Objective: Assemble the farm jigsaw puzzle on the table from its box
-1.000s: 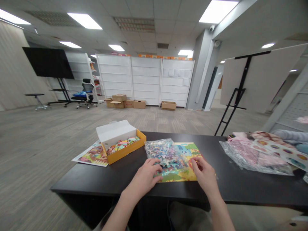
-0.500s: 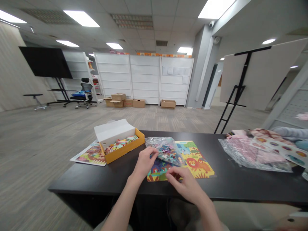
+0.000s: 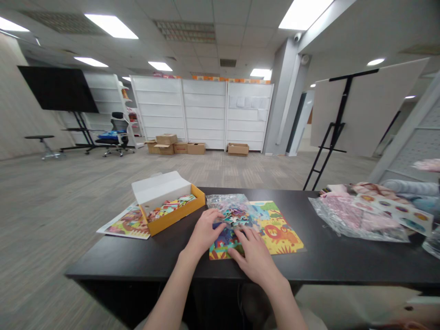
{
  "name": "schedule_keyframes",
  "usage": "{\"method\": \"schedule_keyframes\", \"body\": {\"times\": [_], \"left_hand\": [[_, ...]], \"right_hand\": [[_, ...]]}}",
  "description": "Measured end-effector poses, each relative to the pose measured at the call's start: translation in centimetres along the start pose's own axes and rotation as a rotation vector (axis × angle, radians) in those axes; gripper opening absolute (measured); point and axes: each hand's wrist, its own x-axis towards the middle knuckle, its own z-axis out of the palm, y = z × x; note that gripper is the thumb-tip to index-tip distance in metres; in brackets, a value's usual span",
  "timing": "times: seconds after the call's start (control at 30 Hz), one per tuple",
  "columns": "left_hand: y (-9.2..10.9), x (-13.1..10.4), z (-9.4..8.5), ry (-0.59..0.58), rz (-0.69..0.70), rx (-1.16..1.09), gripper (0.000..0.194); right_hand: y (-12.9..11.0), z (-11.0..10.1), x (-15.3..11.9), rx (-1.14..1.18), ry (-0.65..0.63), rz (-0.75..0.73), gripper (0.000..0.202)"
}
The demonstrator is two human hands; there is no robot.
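I am reaching both hands forward over the dark table (image 3: 165, 259), with the fingertips meeting the near part of a clear plastic bag (image 3: 237, 216) of puzzle pieces. My left hand (image 3: 204, 229) is curling at the bag's left edge, thumb and fingers lying close together; I am not managing to see whether they are pinching the plastic or only touching it. My right hand (image 3: 255, 255) is grasping nothing that I am seeing: its fingers are spreading loosely, palm down, fingertips at the bag's near edge and thumb standing apart over a bright picture board (image 3: 283, 231).

The bag is lying just ahead of the two hands, mostly between them, and is covering part of the board. The board is extending under my right hand and out to its right, where a lion is showing beside the fingers.

Left of and beyond my left hand, a yellow box (image 3: 177, 221) is sitting with its white lid tipped up, and loose colourful pieces (image 3: 172, 207) are filling it. Farther left, a printed sheet (image 3: 129, 223) is lying partly behind the box. Well to the right of my right hand, a pink bundle (image 3: 354, 215) is resting in clear wrapping.
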Motion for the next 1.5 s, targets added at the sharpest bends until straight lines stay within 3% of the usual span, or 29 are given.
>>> {"method": "schedule_keyframes", "body": {"times": [0.1, 0.17, 0.47, 0.6, 0.9, 1.03, 1.17, 1.23, 1.37, 1.5], "left_hand": [[-0.5, -0.7, 0.2, -0.075, -0.009, 0.041, 0.023], [-0.6, -0.7, 0.2, -0.087, -0.032, 0.064, 0.018], [0.9, 0.2, -0.8, -0.028, -0.171, 0.342, 0.012], [1.1, 0.2, -0.8, -0.071, -0.245, 0.341, 0.014], [1.2, -1.1, -1.7, -0.066, -0.209, 0.400, 0.018], [1.2, -2.3, -2.3, -0.053, -0.144, 0.357, 0.018], [2.5, -3.1, -3.2, -0.012, -0.010, 0.287, 0.023], [3.4, -3.4, -3.6, -0.086, 0.038, 0.230, 0.017], [4.8, -3.9, -3.5, -0.381, 0.081, 0.200, 0.014], [5.2, -3.9, -2.6, -0.392, 0.052, 0.251, 0.038]], "right_hand": [[0.2, -0.7, 1.1, -0.043, -0.061, 0.001, 0.054], [0.3, -1.1, 2.3, -0.045, -0.111, -0.004, 0.054], [0.0, -1.0, 7.3, -0.052, -0.225, -0.023, 0.057], [0.0, -0.6, 7.0, -0.022, -0.223, 0.003, 0.063], [0.9, -1.9, 4.4, -0.018, -0.230, 0.040, 0.051], [1.4, -2.5, 3.7, -0.022, -0.233, 0.063, 0.050], [2.0, -2.8, 3.5, 0.028, -0.224, 0.062, 0.045], [2.4, -2.9, 3.5, 0.052, -0.228, 0.059, 0.045], [3.2, -2.7, 3.5, 0.084, -0.254, 0.055, 0.054], [3.5, -2.8, 3.5, 0.090, -0.266, 0.043, 0.056]]}}
